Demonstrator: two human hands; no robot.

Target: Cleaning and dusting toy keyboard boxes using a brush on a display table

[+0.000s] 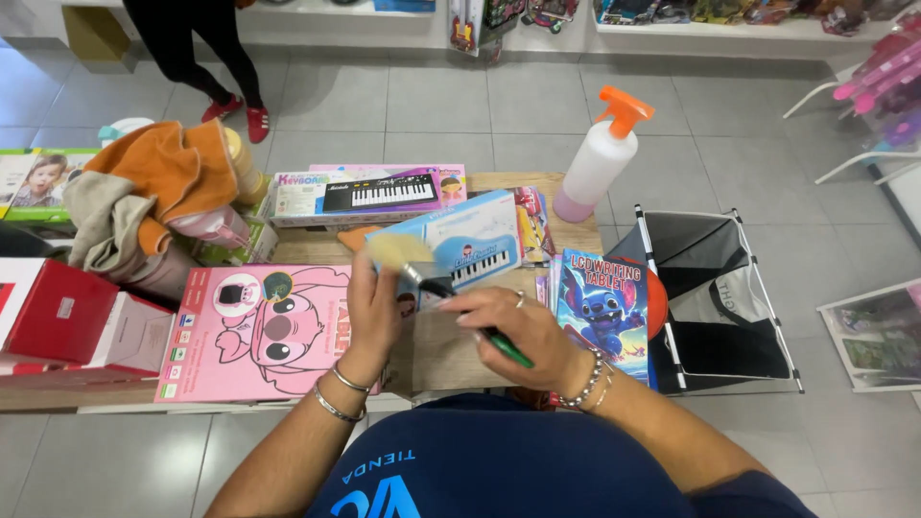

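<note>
My right hand (513, 326) grips a green-handled brush (451, 293) whose pale bristles (396, 251) rest over a light blue toy keyboard box (470, 238). My left hand (372, 307) holds that blue box at its near left edge, fingers upright against it. The box stands tilted on a wooden table (446, 350). A pink boxed toy tablet (251, 331) lies just left of my left hand. A dark blue boxed writing tablet (604, 307) lies to the right of my right hand.
A pink-and-white toy piano box (369, 192) lies further back. A white spray bottle with orange nozzle (600, 158) stands at the table's far right corner. Orange and grey cloths (158, 192) are heaped left, above red boxes (58, 312). A folding basket (715, 297) stands right. A person's legs (206, 58) are at the back.
</note>
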